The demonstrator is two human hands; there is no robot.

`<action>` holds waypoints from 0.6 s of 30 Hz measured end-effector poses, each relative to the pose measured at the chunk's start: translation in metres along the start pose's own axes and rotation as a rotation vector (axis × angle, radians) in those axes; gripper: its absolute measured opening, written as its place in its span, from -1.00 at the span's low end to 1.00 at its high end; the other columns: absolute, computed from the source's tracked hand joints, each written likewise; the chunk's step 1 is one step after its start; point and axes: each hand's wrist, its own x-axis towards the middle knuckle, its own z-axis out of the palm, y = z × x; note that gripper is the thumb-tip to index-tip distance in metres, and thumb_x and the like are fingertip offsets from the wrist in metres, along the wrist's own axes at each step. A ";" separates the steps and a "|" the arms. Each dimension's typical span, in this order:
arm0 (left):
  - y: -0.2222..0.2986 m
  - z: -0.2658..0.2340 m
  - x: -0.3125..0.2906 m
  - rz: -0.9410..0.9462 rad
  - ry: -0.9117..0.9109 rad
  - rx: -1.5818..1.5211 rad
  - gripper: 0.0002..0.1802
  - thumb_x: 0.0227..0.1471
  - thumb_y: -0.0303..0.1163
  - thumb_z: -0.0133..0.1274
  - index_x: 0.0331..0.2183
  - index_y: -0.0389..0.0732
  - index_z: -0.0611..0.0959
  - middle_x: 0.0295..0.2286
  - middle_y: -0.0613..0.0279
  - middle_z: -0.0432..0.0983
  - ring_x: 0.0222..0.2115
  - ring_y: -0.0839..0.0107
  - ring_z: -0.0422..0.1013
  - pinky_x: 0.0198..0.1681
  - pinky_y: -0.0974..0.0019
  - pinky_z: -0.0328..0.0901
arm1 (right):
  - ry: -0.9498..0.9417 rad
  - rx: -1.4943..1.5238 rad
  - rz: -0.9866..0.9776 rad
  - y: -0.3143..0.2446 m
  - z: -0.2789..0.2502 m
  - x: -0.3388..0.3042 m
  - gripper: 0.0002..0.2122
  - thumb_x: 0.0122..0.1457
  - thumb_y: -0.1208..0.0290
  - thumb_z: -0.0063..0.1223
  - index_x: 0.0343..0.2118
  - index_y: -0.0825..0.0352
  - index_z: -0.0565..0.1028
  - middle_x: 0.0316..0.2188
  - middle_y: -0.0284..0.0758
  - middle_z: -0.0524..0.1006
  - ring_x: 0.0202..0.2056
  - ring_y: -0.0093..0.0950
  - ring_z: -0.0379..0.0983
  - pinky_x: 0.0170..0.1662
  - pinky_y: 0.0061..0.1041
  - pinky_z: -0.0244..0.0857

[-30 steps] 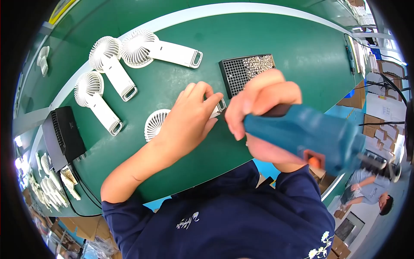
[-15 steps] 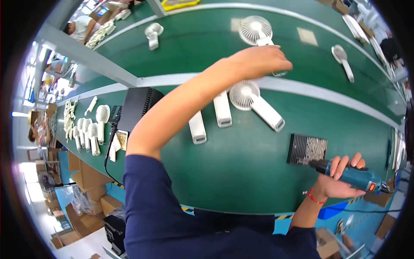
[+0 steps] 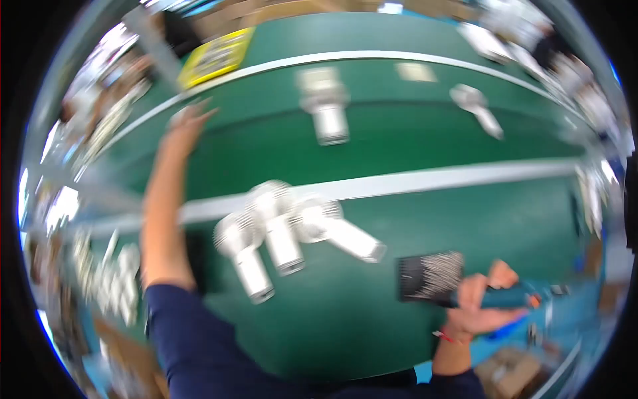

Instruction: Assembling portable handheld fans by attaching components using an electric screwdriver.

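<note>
Stretched far to the left, my left hand (image 3: pixel 189 118) is over the green belt beyond the pale rail, blurred, its fingers seeming extended and apart. Something whitish shows beside it, too smeared to name. My right hand (image 3: pixel 475 306) is wrapped around a teal electric screwdriver (image 3: pixel 502 297) with an orange switch. The tool's dark nose points left, at the edge of a black screw tray (image 3: pixel 413 279) with rows of small screws. Three white handheld fans lie side by side left of the tray: a left one (image 3: pixel 249 266), a middle one (image 3: pixel 282 239) and a right one (image 3: pixel 352 239).
Beyond the pale rail (image 3: pixel 425 184), one white fan (image 3: pixel 329 113) and a smaller one (image 3: pixel 476 106) lie on the green belt. A yellow tray (image 3: pixel 218 56) stands at the far left. More white fan parts (image 3: pixel 116 282) cluster at the near left. Other people work along the sides.
My left hand has swung from the fan in the middle to the far left. The view has turned and shifted. My right hand still holds the screwdriver by the screw tray.
</note>
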 end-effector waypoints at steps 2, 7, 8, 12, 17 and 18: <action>-0.086 0.058 -0.050 -0.034 -0.108 -0.050 -0.33 0.06 -0.59 -0.14 0.21 0.07 0.35 0.27 0.12 0.04 0.23 0.10 0.11 0.25 0.15 0.12 | 0.042 0.048 0.102 0.008 -0.009 -0.002 -0.35 0.13 -0.40 -0.31 -0.30 0.26 0.32 -0.38 -0.35 0.31 -0.81 -0.48 0.16 -0.80 -0.47 -0.06; -0.027 0.062 -0.044 -0.747 -0.092 -1.283 -0.53 0.14 -0.25 -0.06 0.07 -0.19 0.47 0.01 -0.09 0.42 0.10 0.03 0.28 0.14 0.09 0.23 | 0.036 0.039 0.062 0.026 -0.010 -0.017 -0.25 0.08 -0.48 -0.36 -0.32 0.35 0.28 -0.36 -0.26 0.28 -0.74 -0.48 0.27 -0.73 -0.46 0.12; -0.041 0.052 -0.044 -0.748 -0.071 -1.265 -0.53 0.14 -0.25 -0.06 0.07 -0.19 0.47 0.01 -0.09 0.42 0.10 0.03 0.28 0.14 0.09 0.23 | 0.009 0.055 0.076 0.028 -0.010 -0.017 -0.25 0.08 -0.48 -0.36 -0.33 0.35 0.27 -0.35 -0.26 0.28 -0.75 -0.48 0.27 -0.72 -0.45 0.13; -0.055 0.043 -0.047 -0.039 0.068 -0.091 -0.40 0.04 -0.62 -0.09 0.16 -0.21 0.36 0.17 -0.06 0.23 0.21 -0.01 0.12 0.27 0.08 0.04 | -0.022 0.099 0.013 0.022 -0.010 -0.008 -0.26 0.10 -0.45 -0.34 -0.31 0.36 0.28 -0.33 -0.27 0.28 -0.74 -0.47 0.27 -0.72 -0.44 0.14; 0.073 -0.159 -0.064 0.250 0.359 -0.148 -0.43 0.00 -0.55 0.07 0.09 -0.30 0.40 0.01 -0.14 0.35 0.05 -0.09 0.26 0.14 0.06 0.16 | -0.229 -0.012 -0.178 -0.023 -0.012 0.023 -0.27 0.14 -0.39 -0.27 -0.19 0.40 0.34 -0.28 -0.27 0.29 -0.68 -0.49 0.26 -0.66 -0.49 0.14; 0.129 -0.201 -0.071 0.198 0.313 -0.296 -0.46 -0.01 -0.52 0.08 0.07 -0.30 0.42 -0.03 -0.12 0.38 0.00 -0.08 0.30 0.09 0.05 0.20 | -0.228 -0.013 -0.136 -0.022 -0.016 0.030 -0.27 0.14 -0.39 -0.27 -0.19 0.40 0.34 -0.28 -0.27 0.29 -0.68 -0.49 0.26 -0.66 -0.49 0.14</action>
